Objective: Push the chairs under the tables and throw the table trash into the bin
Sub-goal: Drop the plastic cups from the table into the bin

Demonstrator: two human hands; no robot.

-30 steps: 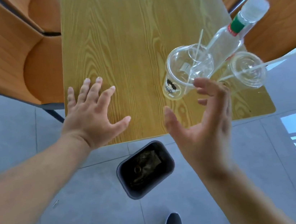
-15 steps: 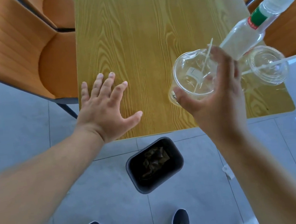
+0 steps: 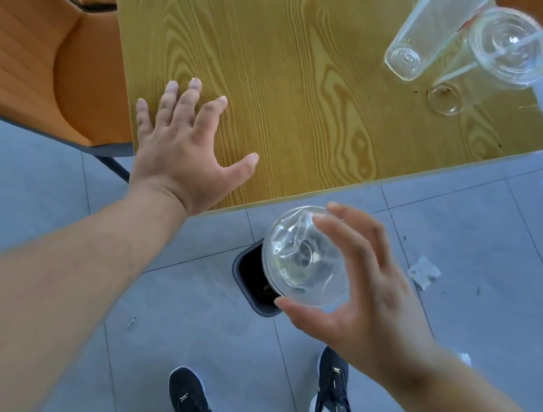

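a crumpled clear plastic cup [image 3: 304, 258] sits off the table, above the black bin [image 3: 254, 285] on the floor, pinched between the thumb and loosely spread fingers of the right hand [image 3: 353, 285]. the left hand [image 3: 183, 151] lies flat and open, holding nothing, on the near corner of the wooden table [image 3: 315, 79]. on the table's far right stand a clear bottle [image 3: 444, 6] and a lidded cup with a straw [image 3: 506, 48].

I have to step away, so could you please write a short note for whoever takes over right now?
Left hand: open, flat on the table near its corner.
Right hand: fingers spread around a crumpled clear cup, above the bin on the floor.
Still on the table: clear bottle and lidded cup with straw.
Done: nothing binned from this table yet.
Left: drop the cup, bin the other two, check the chair.
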